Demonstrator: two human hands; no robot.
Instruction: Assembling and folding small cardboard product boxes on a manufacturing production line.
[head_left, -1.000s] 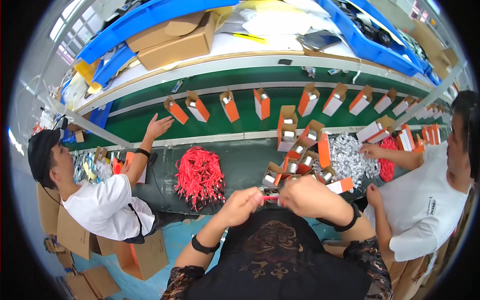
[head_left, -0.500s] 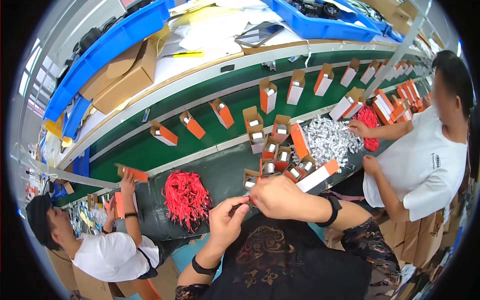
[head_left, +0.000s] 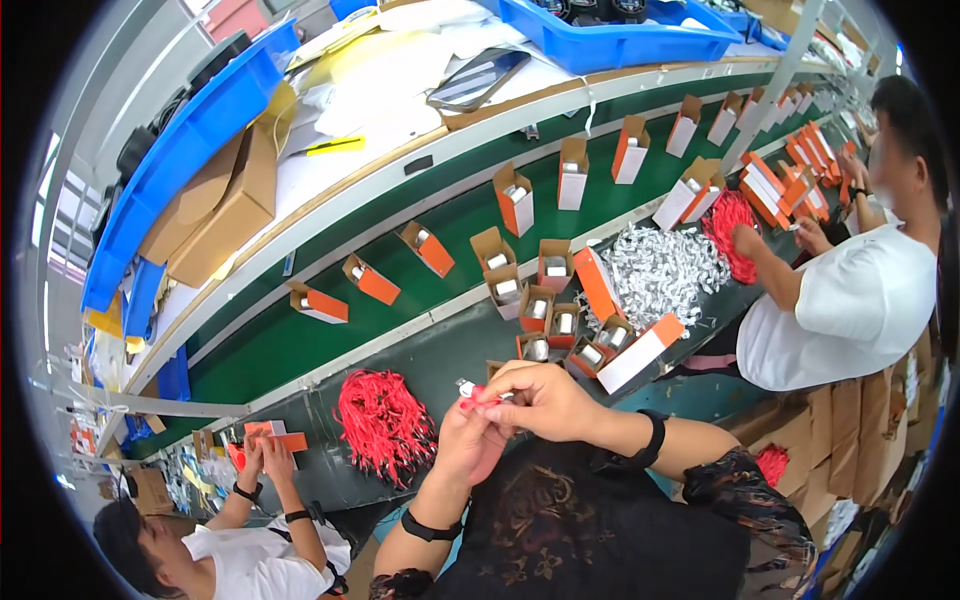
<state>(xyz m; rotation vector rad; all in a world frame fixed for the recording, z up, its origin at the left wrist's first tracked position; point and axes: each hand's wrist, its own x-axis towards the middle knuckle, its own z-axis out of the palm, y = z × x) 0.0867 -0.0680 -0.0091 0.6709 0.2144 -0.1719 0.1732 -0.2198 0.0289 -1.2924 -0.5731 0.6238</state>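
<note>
Above the near edge of the dark bench, my left hand pinches a small white USB piece with a metal plug end. My right hand meets it, fingers closed on a thin red cord at the piece's other end. The fingertips partly hide where cord and piece join. Left of my hands lies a heap of red cords with dark ends. Beyond my right hand is a heap of small white and silver pieces. Between them stand several open orange-and-white boxes with white cylinders inside.
A green conveyor belt carries a row of open boxes. Behind it, a shelf holds blue trays, a cardboard box and a yellow cutter. Co-workers work at the left and right.
My hands have come closer together, and the white piece with red cord now shows. The left co-worker's hands came together on a box; the right co-worker reached to another red cord heap.
</note>
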